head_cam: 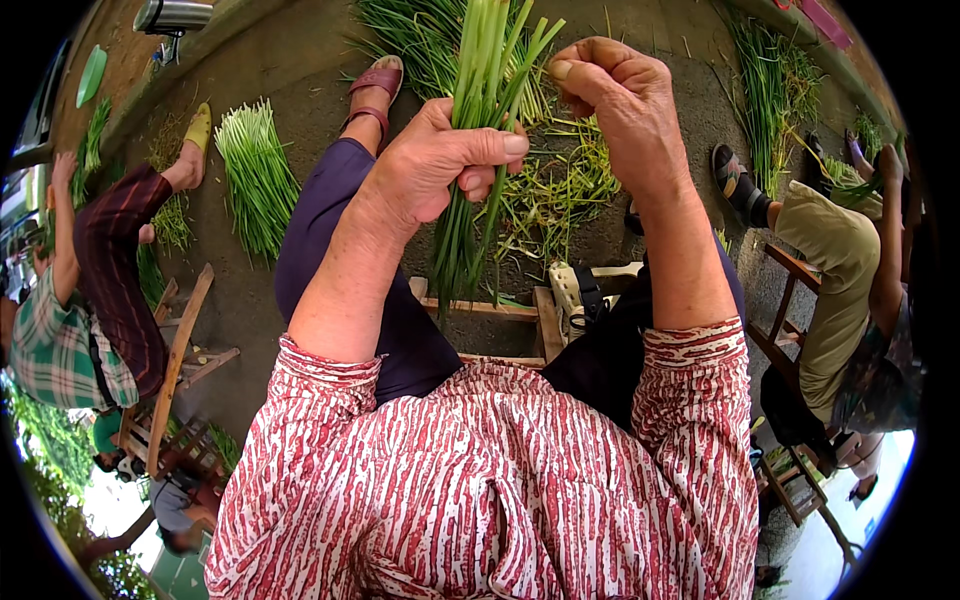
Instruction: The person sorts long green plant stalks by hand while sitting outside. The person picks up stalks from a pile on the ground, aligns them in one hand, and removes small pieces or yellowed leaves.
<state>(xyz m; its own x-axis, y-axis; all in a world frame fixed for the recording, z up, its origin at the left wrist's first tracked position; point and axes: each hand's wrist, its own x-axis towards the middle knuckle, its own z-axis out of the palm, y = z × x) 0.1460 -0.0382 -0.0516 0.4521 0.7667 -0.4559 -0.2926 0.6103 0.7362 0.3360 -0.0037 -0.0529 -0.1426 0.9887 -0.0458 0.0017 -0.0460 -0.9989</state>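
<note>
My left hand (465, 154) grips a bunch of long green leafy stalks (484, 82), which look like garlic chives. The pale stem ends point up and the dark green leaves hang below the fist. Just right of the stems is my right hand (592, 79), its thumb and fingertips bent together; whether a thin piece is pinched between them cannot be told. A large heap of the same greens (412, 37) lies on the ground beyond my left hand. Yellowed leaf scraps (562, 187) are strewn on the ground below and between my hands.
A neat pile of greens (259, 180) lies to the left, another heap (761, 105) to the right. Low wooden stools (180, 367) stand at the sides. A person in plaid (67, 337) sits at left, another in khaki trousers (832, 255) at right. A steel flask (174, 15) is at upper left.
</note>
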